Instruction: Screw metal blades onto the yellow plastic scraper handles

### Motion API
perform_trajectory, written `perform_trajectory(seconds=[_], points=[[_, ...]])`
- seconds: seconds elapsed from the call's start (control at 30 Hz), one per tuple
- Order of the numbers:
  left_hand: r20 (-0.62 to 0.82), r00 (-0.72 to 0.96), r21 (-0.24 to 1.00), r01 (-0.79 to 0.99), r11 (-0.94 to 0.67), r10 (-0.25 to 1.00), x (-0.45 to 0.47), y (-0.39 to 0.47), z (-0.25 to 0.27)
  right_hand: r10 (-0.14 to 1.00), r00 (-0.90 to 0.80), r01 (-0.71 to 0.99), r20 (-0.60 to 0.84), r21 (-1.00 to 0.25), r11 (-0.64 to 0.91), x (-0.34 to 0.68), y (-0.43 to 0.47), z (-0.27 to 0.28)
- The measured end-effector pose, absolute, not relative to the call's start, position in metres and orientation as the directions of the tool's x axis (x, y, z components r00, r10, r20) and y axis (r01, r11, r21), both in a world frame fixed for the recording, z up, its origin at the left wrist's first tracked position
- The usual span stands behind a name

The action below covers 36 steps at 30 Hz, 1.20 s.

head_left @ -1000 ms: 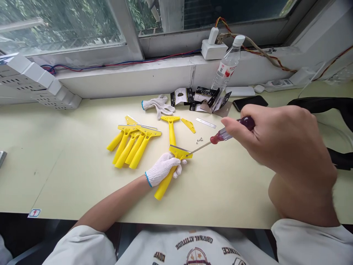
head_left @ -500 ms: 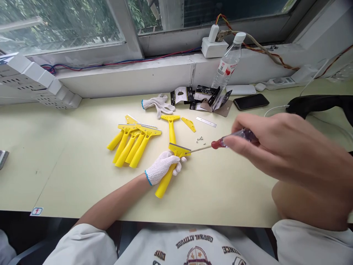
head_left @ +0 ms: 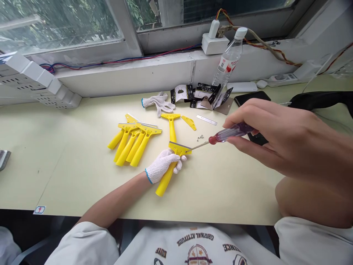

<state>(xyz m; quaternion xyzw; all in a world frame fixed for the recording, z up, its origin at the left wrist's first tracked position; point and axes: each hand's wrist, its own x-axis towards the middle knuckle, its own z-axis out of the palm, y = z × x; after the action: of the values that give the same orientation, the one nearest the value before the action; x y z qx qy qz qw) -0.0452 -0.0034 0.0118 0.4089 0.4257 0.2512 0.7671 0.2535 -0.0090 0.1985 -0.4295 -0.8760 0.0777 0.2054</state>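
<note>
In a white knit glove, my left hand [head_left: 163, 166] grips a yellow scraper [head_left: 165, 181] by its neck, blade end pointing away from me. My bare right hand [head_left: 278, 140] is closed on a screwdriver [head_left: 230, 133] with a clear purple and red handle. Its tip meets the right side of the scraper head, where a screw sits. Just beyond lie a yellow scraper handle [head_left: 172, 129], a loose yellow clamp plate [head_left: 189, 123], a metal blade [head_left: 206, 120] and several small screws [head_left: 200, 137]. To the left, several yellow scrapers [head_left: 145, 147] lie in an overlapping pile.
A white glove [head_left: 158, 103] and black-and-white packaging cards [head_left: 212, 97] lie along the back. A water bottle [head_left: 228, 60] stands by the sill. The phone [head_left: 252, 97] is partly hidden behind my right hand. White stacked boxes [head_left: 41, 82] are at the far left.
My right hand has shifted slightly and its fingers now sit differently around the screwdriver handle, more spread. The tip stays at the scraper head; my left hand is practically still.
</note>
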Motion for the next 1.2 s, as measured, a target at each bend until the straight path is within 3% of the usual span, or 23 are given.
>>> perform_trajectory(seconds=[0.2, 0.27, 0.37, 0.43, 0.6, 0.7, 0.8, 0.87, 0.93, 1.13, 1.2], points=[[-0.456, 0.509, 0.833, -0.046, 0.552, 0.730, -0.045, -0.003, 0.010, 0.661, -0.660, 0.572, 0.356, -0.333, 0.750, 0.248, -0.006, 0.196], [-0.455, 0.505, 0.827, -0.068, 0.559, 0.734, -0.045, -0.003, 0.010, 0.738, -0.600, 0.671, 0.308, -0.310, 0.674, 0.243, -0.005, 0.191], [-0.457, 0.511, 0.818, -0.080, 0.570, 0.728, -0.046, -0.003, 0.010, 0.902, -0.373, 0.911, 0.217, -0.098, 0.400, 0.241, -0.002, 0.186], [-0.456, 0.518, 0.821, -0.069, 0.567, 0.723, -0.046, -0.003, 0.010, 0.917, -0.345, 0.933, 0.200, -0.035, 0.359, 0.243, 0.000, 0.185], [-0.450, 0.512, 0.835, -0.050, 0.548, 0.732, -0.046, -0.003, 0.011, 0.708, -0.650, 0.639, 0.276, -0.306, 0.706, 0.252, -0.002, 0.192], [-0.454, 0.503, 0.828, -0.065, 0.556, 0.735, -0.044, -0.003, 0.013, 0.692, -0.696, 0.587, 0.194, -0.401, 0.703, 0.254, -0.006, 0.195], [-0.465, 0.496, 0.820, -0.070, 0.568, 0.733, -0.044, -0.003, 0.014, 0.818, -0.572, 0.763, 0.060, -0.325, 0.558, 0.254, -0.009, 0.194], [-0.468, 0.502, 0.824, -0.050, 0.565, 0.728, -0.044, -0.003, 0.014, 0.877, -0.475, 0.852, 0.072, -0.209, 0.479, 0.254, -0.009, 0.192], [-0.471, 0.504, 0.829, -0.028, 0.559, 0.724, -0.045, -0.003, 0.013, 0.884, -0.453, 0.868, 0.117, -0.168, 0.467, 0.255, -0.007, 0.192], [-0.452, 0.509, 0.835, -0.048, 0.548, 0.733, -0.045, -0.004, 0.013, 0.703, -0.682, 0.613, 0.203, -0.366, 0.700, 0.253, -0.008, 0.193], [-0.455, 0.505, 0.833, -0.049, 0.551, 0.734, -0.044, -0.004, 0.014, 0.713, -0.667, 0.614, 0.216, -0.384, 0.690, 0.251, -0.011, 0.191]])
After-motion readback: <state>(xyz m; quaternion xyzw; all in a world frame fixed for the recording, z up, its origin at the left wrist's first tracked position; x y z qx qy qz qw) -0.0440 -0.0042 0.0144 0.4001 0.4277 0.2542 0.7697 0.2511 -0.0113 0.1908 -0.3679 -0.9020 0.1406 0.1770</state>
